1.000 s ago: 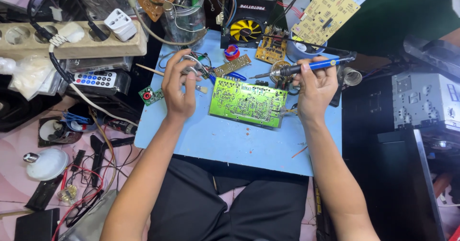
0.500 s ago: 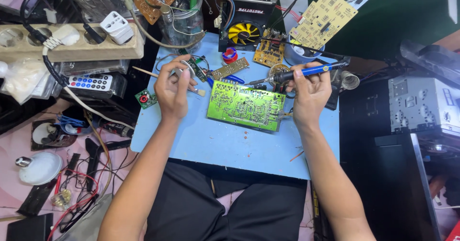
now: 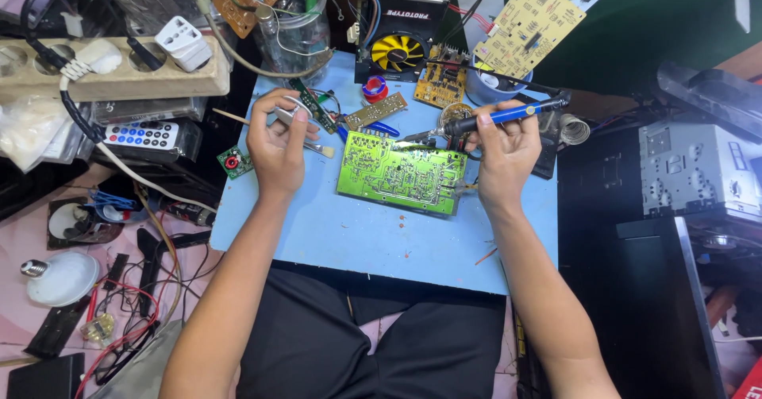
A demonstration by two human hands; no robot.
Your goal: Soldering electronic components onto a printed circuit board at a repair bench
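In the head view, a pale blue work mat (image 3: 333,232) carries a green rectangular circuit board (image 3: 401,175), crowded by a small yellow-bladed fan (image 3: 398,50), a beige power strip (image 3: 111,73) and a white remote control (image 3: 143,135). The right hand (image 3: 504,154) clamps a blue-handled soldering iron (image 3: 496,117), lying left-right, tip pointing left over the board's upper edge. The left hand (image 3: 278,141) curls around thin metal tweezers (image 3: 287,113).
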